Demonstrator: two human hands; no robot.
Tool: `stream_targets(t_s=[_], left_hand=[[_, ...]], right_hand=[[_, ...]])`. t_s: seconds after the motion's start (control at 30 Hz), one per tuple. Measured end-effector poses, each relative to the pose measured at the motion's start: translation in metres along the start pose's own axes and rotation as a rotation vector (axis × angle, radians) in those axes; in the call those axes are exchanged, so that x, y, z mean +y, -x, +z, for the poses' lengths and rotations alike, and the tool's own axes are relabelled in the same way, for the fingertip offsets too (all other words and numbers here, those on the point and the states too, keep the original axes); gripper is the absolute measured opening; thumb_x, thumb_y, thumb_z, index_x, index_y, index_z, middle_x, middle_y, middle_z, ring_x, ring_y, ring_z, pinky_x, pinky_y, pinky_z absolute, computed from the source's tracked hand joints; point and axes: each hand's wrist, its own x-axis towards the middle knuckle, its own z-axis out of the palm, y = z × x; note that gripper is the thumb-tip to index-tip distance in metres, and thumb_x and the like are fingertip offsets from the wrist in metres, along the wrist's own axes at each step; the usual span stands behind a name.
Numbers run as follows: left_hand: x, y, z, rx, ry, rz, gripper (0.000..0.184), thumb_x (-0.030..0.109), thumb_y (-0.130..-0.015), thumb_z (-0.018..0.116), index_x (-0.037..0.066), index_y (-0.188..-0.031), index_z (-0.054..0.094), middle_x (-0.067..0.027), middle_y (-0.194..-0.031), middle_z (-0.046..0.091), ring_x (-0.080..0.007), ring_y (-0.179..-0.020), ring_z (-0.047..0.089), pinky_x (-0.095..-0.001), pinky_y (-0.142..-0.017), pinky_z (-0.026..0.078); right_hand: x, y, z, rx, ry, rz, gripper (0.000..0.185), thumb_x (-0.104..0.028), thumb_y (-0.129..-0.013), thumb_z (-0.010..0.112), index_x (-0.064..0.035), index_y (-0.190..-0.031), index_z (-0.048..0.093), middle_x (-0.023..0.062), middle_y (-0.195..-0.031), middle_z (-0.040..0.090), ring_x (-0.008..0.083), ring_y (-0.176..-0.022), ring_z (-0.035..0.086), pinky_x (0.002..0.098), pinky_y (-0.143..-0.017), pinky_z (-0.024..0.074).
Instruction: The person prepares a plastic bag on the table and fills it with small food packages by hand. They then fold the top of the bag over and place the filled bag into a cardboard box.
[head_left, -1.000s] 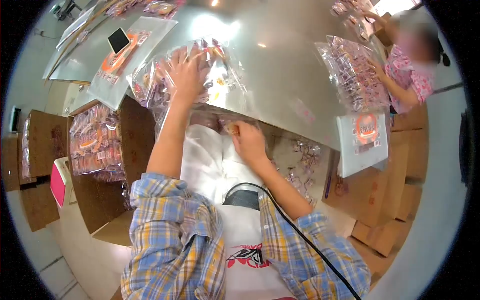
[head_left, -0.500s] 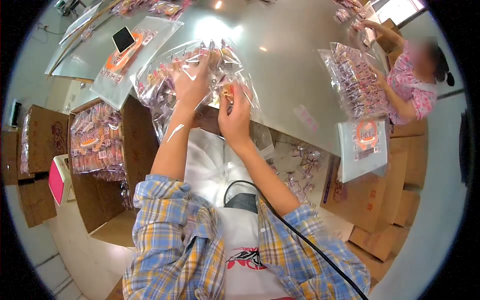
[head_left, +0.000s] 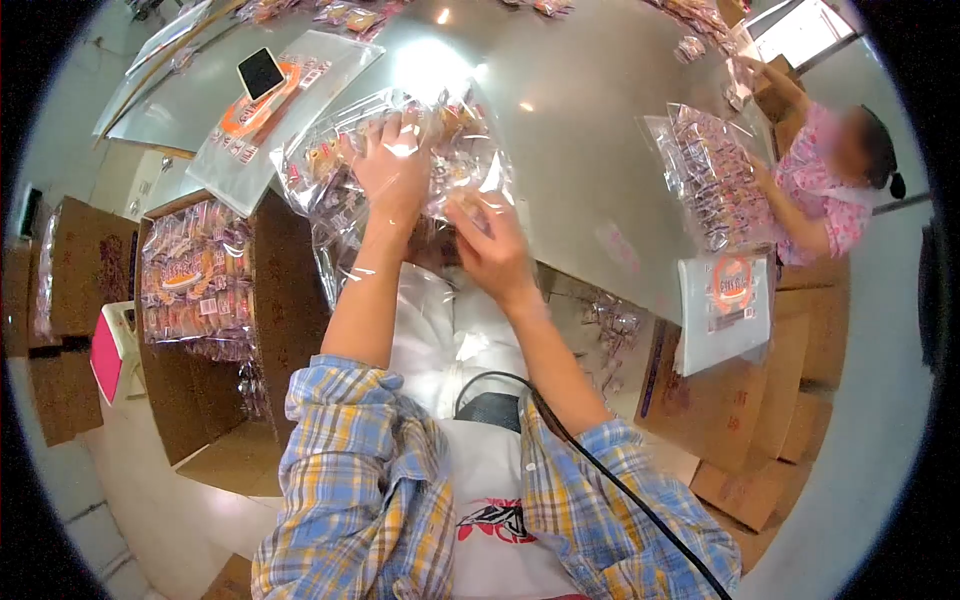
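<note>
A large clear plastic bag with several small wrapped snacks in it lies at the near edge of the metal table. My left hand is within the bag, its fingers spread over the snacks, and glossy film shows over the forearm. At the bag's near right side is my right hand, with curled fingers and the thumb pointing up. Glare and film hide what those fingers hold.
A phone lies on printed flat bags. To the left stands an open carton with packed snacks. A person in pink handles a filled bag. More flat bags overhang the table's right edge; cartons sit below.
My right hand has moved slightly right and down; the orange snack that showed at its fingers is no longer plain to see. My left hand stays spread over the snacks. The view has shifted slightly.
</note>
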Motion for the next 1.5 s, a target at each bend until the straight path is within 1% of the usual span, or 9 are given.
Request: stream_targets(t_s=[0.17,0.27,0.3,0.4,0.47,0.67,0.77,1.0,1.5], left_hand=[[-0.006,0.004,0.010,0.101,-0.071,0.055,0.041,0.037,-0.094,0.066,0.020,-0.131,0.066,-0.0012,-0.127,0.070,-0.0259,-0.129,0.058,-0.0692,-0.117,0.022],[-0.001,0.009,0.001,0.120,-0.043,0.094,0.045,0.031,-0.089,0.071,0.020,-0.132,0.065,0.0006,-0.127,0.068,-0.0245,-0.130,0.056,-0.0689,-0.116,0.024],[-0.004,0.008,0.012,0.098,-0.061,0.090,0.046,0.034,-0.093,0.069,0.025,-0.137,0.063,0.0004,-0.131,0.067,-0.0271,-0.131,0.055,-0.0696,-0.117,0.021],[-0.004,0.006,0.000,-0.007,-0.024,0.085,0.051,0.029,-0.089,0.073,0.025,-0.138,0.060,0.0009,-0.130,0.066,-0.0240,-0.129,0.056,-0.0704,-0.117,0.021],[-0.005,0.002,-0.002,0.013,0.015,0.095,0.055,0.025,-0.082,0.078,0.022,-0.135,0.061,0.0004,-0.126,0.064,-0.0233,-0.130,0.053,-0.0735,-0.116,0.022],[-0.009,0.004,-0.001,0.025,0.048,0.094,0.057,0.020,-0.079,0.080,0.022,-0.134,0.063,0.0016,-0.122,0.065,-0.0237,-0.127,0.055,-0.0708,-0.118,0.020],[-0.010,0.005,0.003,0.091,0.083,0.106,0.058,0.017,-0.078,0.079,0.022,-0.134,0.063,0.0023,-0.125,0.066,-0.0241,-0.127,0.056,-0.0700,-0.118,0.020],[-0.012,0.005,0.002,0.063,0.038,0.066,0.057,0.021,-0.081,0.078,0.025,-0.136,0.066,0.0046,-0.130,0.070,-0.0218,-0.128,0.059,-0.0636,-0.120,0.020],[-0.009,0.000,0.008,0.192,0.064,-0.038,0.038,0.014,-0.080,0.069,0.026,-0.115,0.077,0.0048,-0.113,0.077,-0.0214,-0.114,0.064,-0.0636,-0.115,0.020]], right_hand=[[0.015,0.007,-0.019,0.145,0.128,-0.023,0.040,0.007,-0.080,0.070,-0.0076,-0.117,0.076,0.0195,-0.128,0.065,0.0412,-0.127,0.058,0.0497,-0.108,0.0486],[-0.032,-0.011,-0.018,0.535,-0.431,0.461,0.041,0.009,-0.084,0.067,-0.0027,-0.124,0.071,0.0214,-0.132,0.063,0.0395,-0.129,0.058,0.0470,-0.107,0.0491],[-0.021,0.015,-0.014,0.449,-0.397,0.320,0.066,0.007,-0.087,0.069,0.0037,-0.148,0.044,0.0218,-0.134,0.060,0.0341,-0.125,0.061,0.0430,-0.107,0.0471],[-0.042,0.034,-0.035,0.168,-0.357,-0.224,0.068,0.005,-0.077,0.076,-0.0021,-0.141,0.054,0.0192,-0.126,0.064,0.0337,-0.117,0.064,0.0435,-0.100,0.0526],[-0.047,0.045,-0.046,-0.040,-0.368,-0.242,0.049,0.003,-0.079,0.071,-0.0039,-0.127,0.067,0.0202,-0.122,0.065,0.0368,-0.104,0.070,0.0425,-0.097,0.0550],[-0.043,0.020,-0.015,0.044,-0.256,0.487,0.059,-0.006,-0.093,0.073,0.0027,-0.147,0.051,0.0185,-0.126,0.065,0.0306,-0.119,0.062,0.0369,-0.102,0.0501],[-0.039,-0.024,0.014,0.245,-0.938,1.065,0.064,-0.010,-0.095,0.074,0.0054,-0.150,0.045,0.0185,-0.134,0.061,0.0265,-0.122,0.060,0.0384,-0.103,0.0486],[0.025,-0.058,0.088,0.402,-0.608,0.612,0.064,-0.015,-0.091,0.079,0.0070,-0.141,0.046,0.0191,-0.138,0.056,0.0269,-0.127,0.056,0.0395,-0.110,0.0434],[0.050,-0.074,0.100,0.284,-0.542,0.768,0.047,-0.006,-0.086,0.077,-0.0004,-0.129,0.058,0.0115,-0.118,0.064,0.0227,-0.112,0.061,0.0368,-0.104,0.0467]])
